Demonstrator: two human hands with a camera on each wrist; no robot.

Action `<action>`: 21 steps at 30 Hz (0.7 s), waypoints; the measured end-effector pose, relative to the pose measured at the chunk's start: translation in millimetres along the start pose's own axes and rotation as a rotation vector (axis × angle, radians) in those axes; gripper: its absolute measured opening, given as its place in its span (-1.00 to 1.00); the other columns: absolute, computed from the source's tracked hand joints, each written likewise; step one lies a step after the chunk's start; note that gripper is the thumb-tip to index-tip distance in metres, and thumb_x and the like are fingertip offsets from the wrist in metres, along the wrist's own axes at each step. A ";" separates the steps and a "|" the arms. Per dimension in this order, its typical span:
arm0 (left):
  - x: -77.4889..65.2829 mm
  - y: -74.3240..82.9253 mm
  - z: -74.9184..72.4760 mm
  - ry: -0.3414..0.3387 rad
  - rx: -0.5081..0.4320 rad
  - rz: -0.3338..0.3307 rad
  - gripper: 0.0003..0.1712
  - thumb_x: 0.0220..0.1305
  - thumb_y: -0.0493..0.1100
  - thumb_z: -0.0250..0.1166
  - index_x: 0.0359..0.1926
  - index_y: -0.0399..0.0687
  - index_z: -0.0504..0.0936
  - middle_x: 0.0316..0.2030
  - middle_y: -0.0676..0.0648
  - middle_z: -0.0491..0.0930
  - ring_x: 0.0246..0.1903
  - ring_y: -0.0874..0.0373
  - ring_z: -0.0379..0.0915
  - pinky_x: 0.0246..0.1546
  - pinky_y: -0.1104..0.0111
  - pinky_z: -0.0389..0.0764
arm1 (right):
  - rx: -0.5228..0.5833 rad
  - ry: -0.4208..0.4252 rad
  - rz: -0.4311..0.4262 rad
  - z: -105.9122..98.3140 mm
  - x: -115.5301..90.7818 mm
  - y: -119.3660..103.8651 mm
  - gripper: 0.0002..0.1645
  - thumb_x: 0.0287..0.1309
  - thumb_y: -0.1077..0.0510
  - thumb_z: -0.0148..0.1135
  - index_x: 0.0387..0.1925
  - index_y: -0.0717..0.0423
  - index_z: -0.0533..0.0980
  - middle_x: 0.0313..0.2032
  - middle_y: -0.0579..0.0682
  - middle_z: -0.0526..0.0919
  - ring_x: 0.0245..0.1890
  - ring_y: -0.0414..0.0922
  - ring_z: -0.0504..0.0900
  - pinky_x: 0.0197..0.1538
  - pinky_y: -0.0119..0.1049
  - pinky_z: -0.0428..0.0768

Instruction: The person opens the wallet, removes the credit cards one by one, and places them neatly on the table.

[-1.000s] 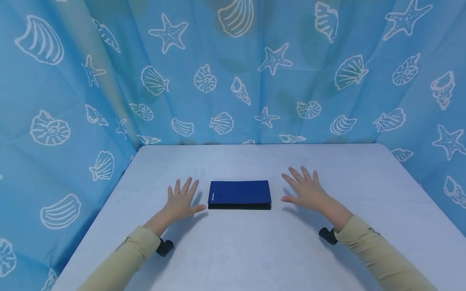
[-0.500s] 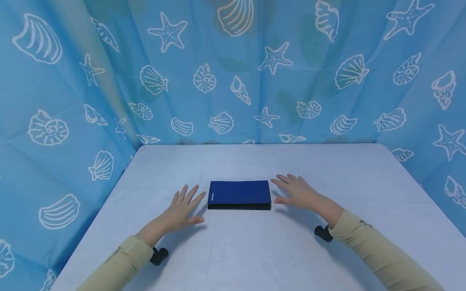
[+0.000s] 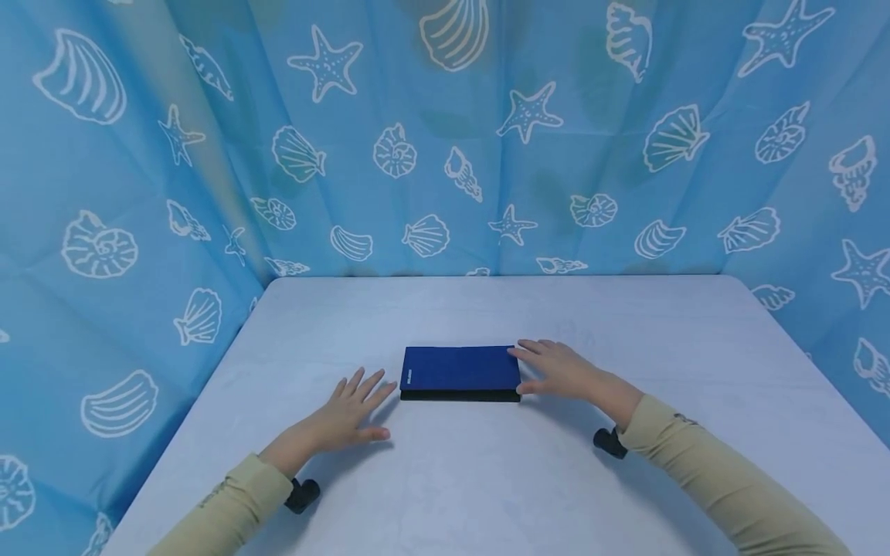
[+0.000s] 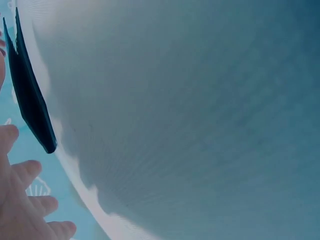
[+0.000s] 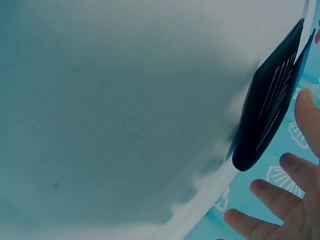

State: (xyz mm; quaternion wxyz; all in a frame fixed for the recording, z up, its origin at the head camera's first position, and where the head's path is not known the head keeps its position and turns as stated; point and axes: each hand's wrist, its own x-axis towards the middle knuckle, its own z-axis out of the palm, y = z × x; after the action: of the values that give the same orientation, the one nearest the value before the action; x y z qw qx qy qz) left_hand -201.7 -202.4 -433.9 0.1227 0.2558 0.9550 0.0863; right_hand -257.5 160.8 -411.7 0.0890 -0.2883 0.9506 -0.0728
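A flat blue folding case (image 3: pixel 460 367), like a long wallet, lies mid-table with small white lettering at its left front corner and a dark lower layer along its front edge. In the right wrist view, the dark inside of the case (image 5: pixel 267 100) has light lines, and its flaps part slightly. My right hand (image 3: pixel 559 369) is at its right edge, fingers extended, with fingertips overlapping that edge; whether they touch cannot be told. Spread and holding nothing, my left hand (image 3: pixel 344 417) stays just left of the case. The left wrist view has my left fingers (image 4: pixel 30 170) beside it.
A white-covered table (image 3: pixel 459 479) spreads under both hands. Blue curtains (image 3: pixel 389 93) with white shells and starfish hang behind it and at both sides. Small dark wrist cameras (image 3: pixel 302 496) sit at the beige sleeve cuffs (image 3: pixel 260 475).
My right hand has moved left, from apart to the right edge of the case. My left hand has lowered slightly toward me. The case has stayed in place.
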 end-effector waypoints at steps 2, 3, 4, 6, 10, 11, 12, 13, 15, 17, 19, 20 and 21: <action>0.2 0.3 1.1 -0.008 0.007 -0.009 -0.12 0.20 0.27 0.08 0.41 0.06 -0.01 0.42 -0.18 -0.14 0.37 -0.29 -0.41 0.27 -0.18 -0.22 | -0.004 -0.012 -0.002 1.3 1.9 -0.5 -0.14 0.09 -0.21 0.17 0.31 0.12 0.20 0.30 0.23 0.21 0.26 0.23 0.21 0.24 0.16 0.18; 0.3 0.6 1.5 -0.013 0.008 -0.014 -0.13 0.20 0.27 0.08 0.41 0.07 0.00 0.42 -0.18 -0.13 0.37 -0.28 -0.40 0.27 -0.17 -0.22 | -0.007 -0.017 -0.001 2.0 3.0 -0.6 -0.14 0.08 -0.22 0.17 0.31 0.11 0.20 0.30 0.22 0.21 0.27 0.22 0.20 0.24 0.15 0.18; 0.7 0.8 2.0 -0.018 0.007 -0.016 -0.14 0.20 0.27 0.08 0.41 0.06 0.01 0.41 -0.18 -0.13 0.37 -0.29 -0.40 0.27 -0.17 -0.21 | -0.013 -0.019 -0.003 2.8 4.1 -0.8 -0.14 0.08 -0.22 0.17 0.31 0.11 0.20 0.30 0.22 0.21 0.26 0.22 0.21 0.24 0.15 0.18; 1.1 1.5 2.4 -0.036 0.007 -0.031 -0.14 0.20 0.28 0.07 0.41 0.10 0.02 0.42 -0.17 -0.12 0.37 -0.28 -0.39 0.28 -0.16 -0.22 | -0.019 -0.025 -0.004 4.3 6.0 -0.5 -0.15 0.09 -0.23 0.16 0.31 0.10 0.21 0.30 0.22 0.20 0.27 0.22 0.20 0.24 0.14 0.18; 1.9 3.0 2.1 -0.073 0.010 -0.046 -0.15 0.19 0.30 0.06 0.40 0.11 0.04 0.41 -0.18 -0.12 0.36 -0.29 -0.36 0.29 -0.15 -0.21 | -0.030 -0.034 -0.004 6.3 8.3 0.2 -0.15 0.09 -0.25 0.15 0.31 0.10 0.21 0.30 0.22 0.20 0.27 0.21 0.21 0.24 0.13 0.19; 2.1 3.4 2.0 -0.083 0.018 -0.051 -0.15 0.19 0.31 0.05 0.40 0.13 0.04 0.41 -0.18 -0.12 0.37 -0.28 -0.36 0.29 -0.14 -0.22 | -0.028 -0.036 -0.003 6.6 8.5 0.5 -0.15 0.09 -0.24 0.15 0.30 0.10 0.22 0.30 0.22 0.20 0.27 0.21 0.21 0.24 0.13 0.19; 2.3 3.6 2.0 -0.090 0.027 -0.052 -0.15 0.19 0.31 0.04 0.40 0.13 0.03 0.41 -0.18 -0.11 0.37 -0.28 -0.35 0.29 -0.14 -0.21 | -0.029 -0.038 -0.005 6.8 8.7 0.5 -0.15 0.09 -0.24 0.15 0.30 0.10 0.22 0.30 0.22 0.20 0.27 0.21 0.21 0.24 0.12 0.19; 2.6 3.8 2.2 -0.096 0.033 -0.051 -0.15 0.19 0.32 0.04 0.40 0.13 0.03 0.41 -0.18 -0.11 0.37 -0.28 -0.34 0.29 -0.14 -0.20 | -0.032 -0.037 -0.009 6.9 8.6 0.6 -0.15 0.09 -0.24 0.15 0.30 0.11 0.23 0.30 0.23 0.21 0.26 0.21 0.22 0.24 0.12 0.20; 3.1 4.6 2.0 -0.104 0.047 -0.048 -0.16 0.19 0.32 0.03 0.40 0.14 0.04 0.41 -0.19 -0.11 0.37 -0.28 -0.32 0.29 -0.13 -0.19 | -0.038 -0.035 -0.014 7.3 8.5 0.5 -0.16 0.08 -0.24 0.16 0.29 0.11 0.24 0.29 0.23 0.21 0.26 0.21 0.23 0.23 0.12 0.21; 3.9 5.4 2.2 -0.114 0.059 -0.046 -0.16 0.19 0.33 0.01 0.40 0.14 0.03 0.41 -0.18 -0.10 0.37 -0.27 -0.30 0.30 -0.12 -0.17 | -0.036 -0.034 -0.016 7.6 8.7 0.1 -0.17 0.08 -0.24 0.16 0.28 0.12 0.25 0.29 0.24 0.22 0.25 0.21 0.24 0.22 0.13 0.22; 5.1 6.6 2.5 -0.122 0.061 -0.049 -0.17 0.19 0.33 0.02 0.40 0.15 0.05 0.41 -0.18 -0.09 0.36 -0.27 -0.27 0.29 -0.12 -0.15 | -0.035 -0.038 -0.011 8.4 9.2 -0.2 -0.17 0.08 -0.24 0.17 0.28 0.11 0.26 0.29 0.23 0.22 0.25 0.21 0.23 0.23 0.13 0.22; 5.6 7.4 2.3 -0.128 0.061 -0.057 -0.16 0.18 0.34 0.02 0.40 0.16 0.05 0.41 -0.18 -0.09 0.36 -0.27 -0.26 0.29 -0.13 -0.15 | -0.036 -0.040 -0.008 8.7 9.5 -0.4 -0.18 0.08 -0.24 0.17 0.27 0.11 0.27 0.29 0.23 0.22 0.26 0.21 0.23 0.23 0.12 0.22; 6.4 8.0 2.5 -0.135 0.063 -0.066 -0.16 0.18 0.34 0.02 0.40 0.17 0.05 0.41 -0.17 -0.08 0.36 -0.26 -0.25 0.29 -0.13 -0.14 | -0.035 -0.042 -0.006 9.0 9.7 -0.6 -0.18 0.08 -0.23 0.17 0.27 0.11 0.27 0.29 0.23 0.22 0.26 0.21 0.23 0.23 0.12 0.22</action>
State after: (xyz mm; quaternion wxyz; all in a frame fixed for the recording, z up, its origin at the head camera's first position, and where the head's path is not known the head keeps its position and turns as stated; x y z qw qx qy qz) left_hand -202.6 -192.0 -435.7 0.1813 0.2330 0.9548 0.0347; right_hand -263.2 154.0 -421.6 0.1038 -0.2939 0.9489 -0.0501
